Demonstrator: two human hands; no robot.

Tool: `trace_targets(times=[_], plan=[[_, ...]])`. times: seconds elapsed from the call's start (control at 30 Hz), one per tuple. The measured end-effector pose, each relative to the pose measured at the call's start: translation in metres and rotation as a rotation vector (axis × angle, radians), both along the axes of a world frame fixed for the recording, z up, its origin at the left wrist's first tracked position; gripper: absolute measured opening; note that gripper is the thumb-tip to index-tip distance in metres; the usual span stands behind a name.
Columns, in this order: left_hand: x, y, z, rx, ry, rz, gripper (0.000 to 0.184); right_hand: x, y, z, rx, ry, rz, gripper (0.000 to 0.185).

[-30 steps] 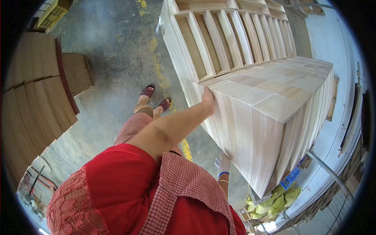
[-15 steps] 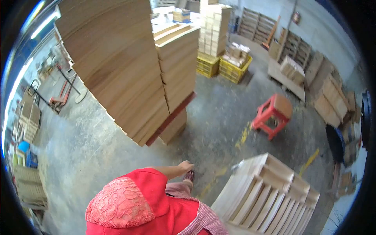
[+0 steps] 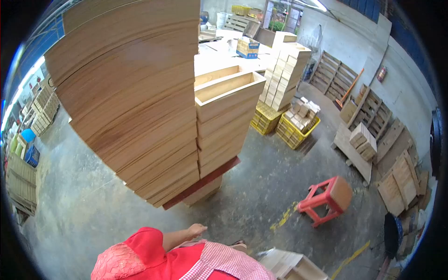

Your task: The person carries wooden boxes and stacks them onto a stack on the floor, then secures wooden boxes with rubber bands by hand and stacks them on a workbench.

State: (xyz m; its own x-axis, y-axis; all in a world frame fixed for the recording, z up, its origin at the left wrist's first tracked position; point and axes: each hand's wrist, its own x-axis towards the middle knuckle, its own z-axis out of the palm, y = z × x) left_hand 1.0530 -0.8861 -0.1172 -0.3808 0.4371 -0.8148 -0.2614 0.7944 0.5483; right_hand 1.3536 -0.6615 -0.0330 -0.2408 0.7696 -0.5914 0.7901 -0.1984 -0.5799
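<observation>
Dimly, the left hand [image 3: 197, 229] hangs near the wooden stack [image 3: 135, 102], grip unclear, right hand unseen.

No legible text (none anywhere).

The grey floor [image 3: 242, 198] carries a red stool [image 3: 339, 193] and yellow crates [image 3: 295, 134].

red stool [image 3: 328, 200] 1 | yellow floor crates [image 3: 290, 135] 2 | fire extinguisher [image 3: 382, 74] 1 | left hand [image 3: 196, 229] 1
</observation>
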Motion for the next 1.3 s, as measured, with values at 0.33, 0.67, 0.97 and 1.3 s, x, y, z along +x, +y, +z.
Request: trace_targets(times=[0.33,0.67,0.97,1.3], plan=[[-0.041,0.188,-0.029,-0.174,0.082,0.199,0.042,-0.023,0.264,-0.061,0.067,-0.174,0.368,0.026],[-0.101,0.41,0.04,0.139,-0.024,0.4,0.046,-0.204,0.496,0.025,0.274,0.086,0.435,0.047],[-0.177,0.5,-0.052,-0.231,-0.063,0.644,0.039,-0.324,0.679,-0.078,0.219,-0.229,1.102,0.04],[-0.278,0.607,-0.01,-0.018,-0.125,0.833,0.04,-0.438,0.87,-0.076,0.156,-0.519,1.126,0.051]])
